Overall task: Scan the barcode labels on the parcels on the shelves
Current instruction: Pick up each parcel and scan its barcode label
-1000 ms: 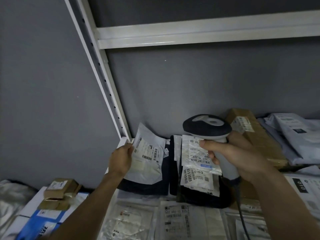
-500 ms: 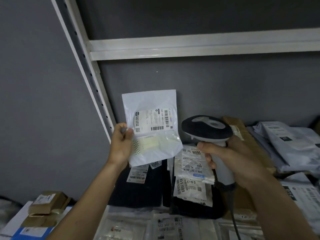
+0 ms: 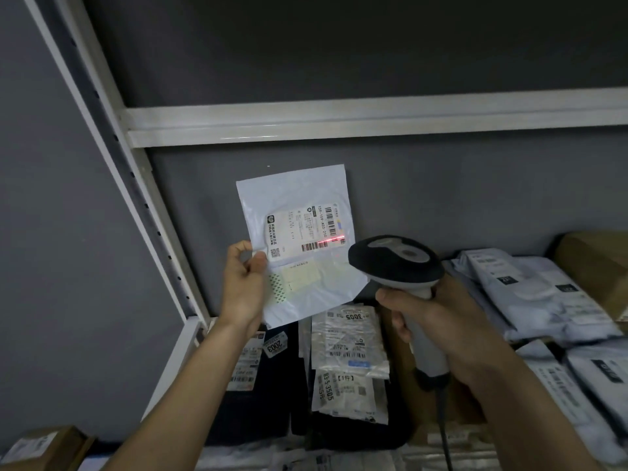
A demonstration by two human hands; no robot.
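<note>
1. Shelf is packed: black soft parcels (image 3: 272, 385) with white stickers stand at the back left, a clear crinkly plastic bag (image 3: 350, 341) with printed labels leans on them, and grey poly mailers (image 3: 537, 294) pile up on the right beside a brown cardboard box (image 3: 598, 266).
2. The white metal shelf upright (image 3: 136, 185) with its row of slots runs diagonally just left of everything.
3. The left hand (image 3: 243, 287) pinches the flat white plastic mailer pouch (image 3: 306, 294) by its left edge, thumb on front, holding it up in front of the grey wall.
4. The right hand (image 3: 441, 321) has fingers wrapped round the grey handle of the black-headed barcode scanner (image 3: 396, 263), just right of the pouch.
5. A red laser line (image 3: 331, 240) lies across the barcode on the pouch's white paper label (image 3: 299, 232).
</note>
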